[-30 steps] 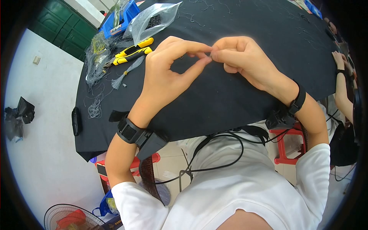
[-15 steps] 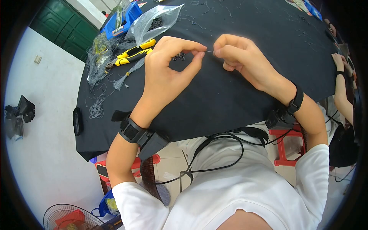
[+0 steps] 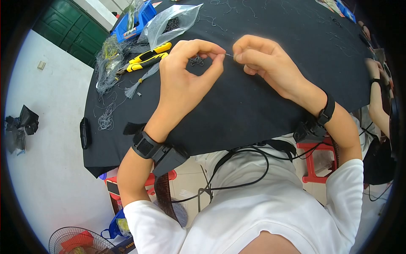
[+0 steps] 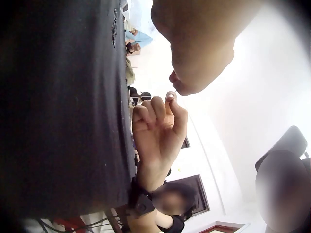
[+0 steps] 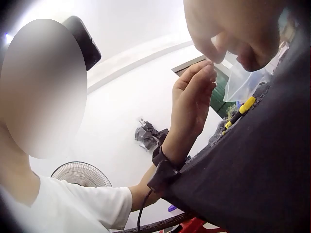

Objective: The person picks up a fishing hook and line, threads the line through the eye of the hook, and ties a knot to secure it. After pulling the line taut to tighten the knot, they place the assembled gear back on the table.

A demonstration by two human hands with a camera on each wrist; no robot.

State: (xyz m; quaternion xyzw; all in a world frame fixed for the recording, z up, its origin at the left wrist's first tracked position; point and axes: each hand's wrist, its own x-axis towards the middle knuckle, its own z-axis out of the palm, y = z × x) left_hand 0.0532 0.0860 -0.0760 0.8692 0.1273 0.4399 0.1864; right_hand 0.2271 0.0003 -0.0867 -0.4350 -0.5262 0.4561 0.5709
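Thumb and forefinger of my left hand pinch one end of a short, thin grey strand above the black tablecloth. My right hand pinches its other end, with the remaining fingers curled toward the palm. A small gap separates the fingertips, and the strand spans it. What lies inside either pinch is hidden by the fingertips. Beyond the left hand's thumb and forefinger, a small heap of fine wiry bits lies on the cloth. Left of that hand are pliers with yellow and black handles.
A tied bundle of grey strands and a loose tangle lie at left. Behind are a clear plastic bag with dark bits and a blue bin. Another person's hand shows at the table's right edge.
The hands have drawn slightly apart from fingertips almost meeting, so the strand now shows between them. The left hand shifted a little left; the heap behind it has come into view.
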